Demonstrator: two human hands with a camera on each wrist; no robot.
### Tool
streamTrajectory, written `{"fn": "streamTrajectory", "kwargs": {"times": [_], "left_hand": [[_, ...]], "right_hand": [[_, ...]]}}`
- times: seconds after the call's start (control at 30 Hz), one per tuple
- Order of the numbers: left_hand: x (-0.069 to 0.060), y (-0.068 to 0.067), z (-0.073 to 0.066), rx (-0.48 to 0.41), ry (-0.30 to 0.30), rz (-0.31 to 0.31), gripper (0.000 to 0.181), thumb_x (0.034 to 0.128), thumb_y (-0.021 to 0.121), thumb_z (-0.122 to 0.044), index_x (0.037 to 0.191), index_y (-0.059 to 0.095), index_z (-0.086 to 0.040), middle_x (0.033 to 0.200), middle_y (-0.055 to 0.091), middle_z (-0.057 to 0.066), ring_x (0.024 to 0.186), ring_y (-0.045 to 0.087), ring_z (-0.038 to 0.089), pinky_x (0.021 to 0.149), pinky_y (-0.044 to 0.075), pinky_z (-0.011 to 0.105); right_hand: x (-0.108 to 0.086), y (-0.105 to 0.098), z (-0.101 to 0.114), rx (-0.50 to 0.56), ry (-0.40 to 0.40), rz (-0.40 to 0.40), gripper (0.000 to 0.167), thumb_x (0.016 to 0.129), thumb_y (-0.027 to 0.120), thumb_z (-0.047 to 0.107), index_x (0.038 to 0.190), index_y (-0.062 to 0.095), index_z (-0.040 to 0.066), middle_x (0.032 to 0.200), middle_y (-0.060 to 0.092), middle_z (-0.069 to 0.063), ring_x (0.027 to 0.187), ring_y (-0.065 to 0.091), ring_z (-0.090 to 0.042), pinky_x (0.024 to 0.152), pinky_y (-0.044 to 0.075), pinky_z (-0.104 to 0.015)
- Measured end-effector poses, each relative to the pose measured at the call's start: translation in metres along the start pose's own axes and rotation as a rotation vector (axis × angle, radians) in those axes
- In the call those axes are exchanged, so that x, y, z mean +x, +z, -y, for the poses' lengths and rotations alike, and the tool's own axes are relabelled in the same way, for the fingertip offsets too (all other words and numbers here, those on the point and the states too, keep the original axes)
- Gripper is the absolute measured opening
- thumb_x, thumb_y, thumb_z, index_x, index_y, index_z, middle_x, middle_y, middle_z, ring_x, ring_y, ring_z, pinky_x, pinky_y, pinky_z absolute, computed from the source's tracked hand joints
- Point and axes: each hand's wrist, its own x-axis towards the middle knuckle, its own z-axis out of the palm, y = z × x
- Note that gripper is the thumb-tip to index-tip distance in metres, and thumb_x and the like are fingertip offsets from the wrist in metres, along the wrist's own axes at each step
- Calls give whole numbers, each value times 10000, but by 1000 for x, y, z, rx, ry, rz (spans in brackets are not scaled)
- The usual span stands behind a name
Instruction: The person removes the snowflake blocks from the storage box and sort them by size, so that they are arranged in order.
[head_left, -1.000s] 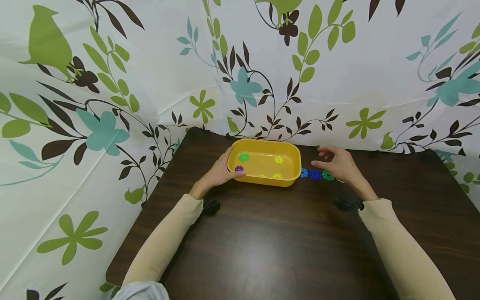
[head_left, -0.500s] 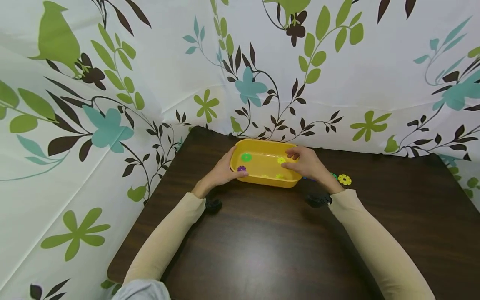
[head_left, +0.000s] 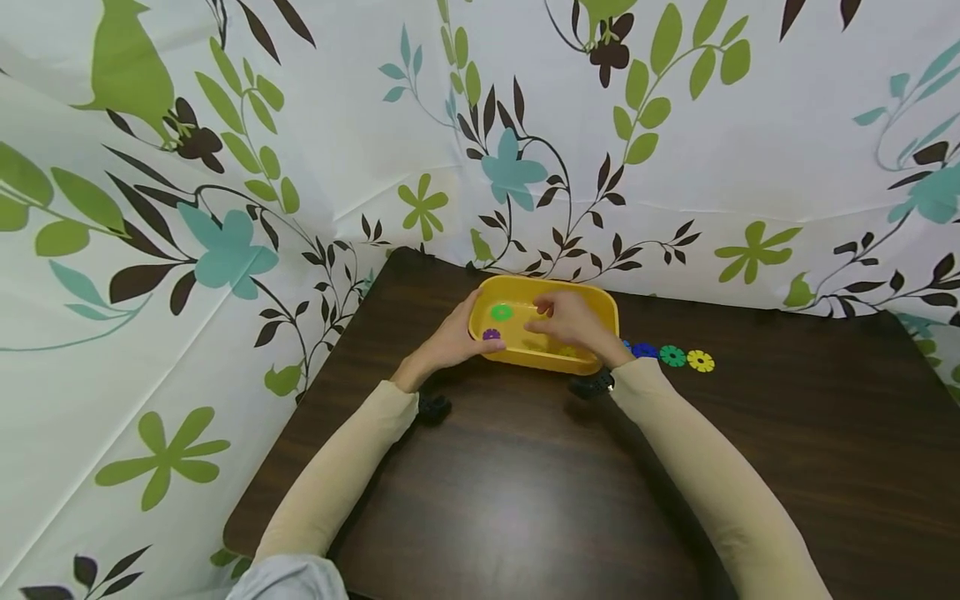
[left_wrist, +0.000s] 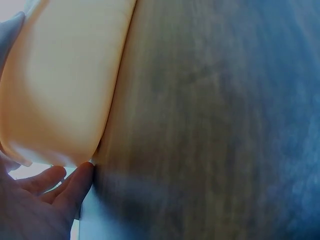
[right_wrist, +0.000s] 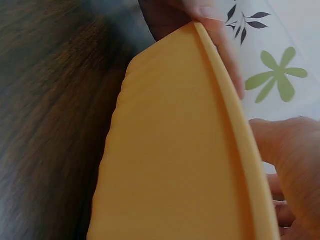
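Observation:
A yellow plastic tub stands near the back of the table, tilted slightly in the head view. My left hand grips its left end, thumb over the near rim and fingers against the outer wall. Inside lie a green notched disc and a purple notched disc; yellow pieces by the near wall are mostly hidden under my right hand. That hand reaches over the tub, fingers bent and apart from the thumb, with nothing visible between them. In the right wrist view the tub's outer wall hides the contents.
Right of the tub, a row of notched discs lies on the dark wood table: a dark blue disc, a green disc and a yellow disc, with a light blue one partly hidden. A patterned curtain hangs behind.
My right hand has moved left from above the disc row to inside the tub's outline, uncovering the row's yellow and green discs. My left hand keeps its grip on the tub.

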Motion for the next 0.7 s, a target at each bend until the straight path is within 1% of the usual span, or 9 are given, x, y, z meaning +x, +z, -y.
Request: {"fn": "streamTrajectory", "kwargs": {"times": [0.2,0.3,0.4,0.47,0.53,0.6,0.63,0.7], "left_hand": [[-1,0,-1,-9,3,5,1176,923,862,-451,1771,83,-212,1699,378,189,1386,553,365,1215,489,568],[-1,0,-1,-16,10,7,1178,922,862,-458,1771,84,-208,1696,380,193,1369,567,365,1193,511,564],[0,-1,0,-13,12,12,1191,921,859,-476,1773,72,-208,1715,356,202,1374,569,363,1186,514,560],[0,-1,1,-13,15,14,1199,919,858,-487,1774,66,-206,1725,344,206,1385,566,367,1193,507,561],[1,-1,2,-9,18,15,1202,921,854,-498,1775,61,-205,1735,332,208,1404,556,370,1210,492,565],[1,-1,3,-13,25,18,1195,924,852,-497,1775,63,-210,1729,339,208,1405,554,373,1214,489,569],[1,-1,3,-13,27,17,1191,925,852,-494,1775,66,-214,1721,350,207,1398,557,372,1209,492,569],[1,-1,3,-16,33,18,1179,929,850,-485,1774,71,-222,1704,368,203,1378,565,363,1195,504,562]], "right_hand": [[22,9,10,-32,12,58,628,976,816,324,1466,648,-31,1376,723,-234,1248,681,-380,1113,564,-517],[32,13,15,-54,-1,70,632,970,826,325,1457,650,-38,1392,722,-242,1275,681,-390,1130,560,-520],[39,18,20,-79,-10,65,599,955,836,323,1402,684,-44,1361,734,-244,1246,692,-380,1119,568,-512],[43,21,22,-89,-11,64,524,950,840,314,1312,721,-46,1216,757,-237,1128,702,-355,1062,584,-467],[47,25,24,-98,-5,64,424,950,842,303,1186,744,-36,1009,731,-182,956,674,-303,930,580,-394],[51,29,26,-103,11,71,338,952,844,293,1073,739,-4,840,642,-101,814,602,-241,793,525,-329],[53,31,27,-109,17,77,315,956,842,291,1022,724,6,780,576,-70,759,554,-220,735,475,-307],[56,34,29,-117,29,80,300,956,844,283,953,700,20,744,522,-21,717,507,-184,669,416,-272]]}}
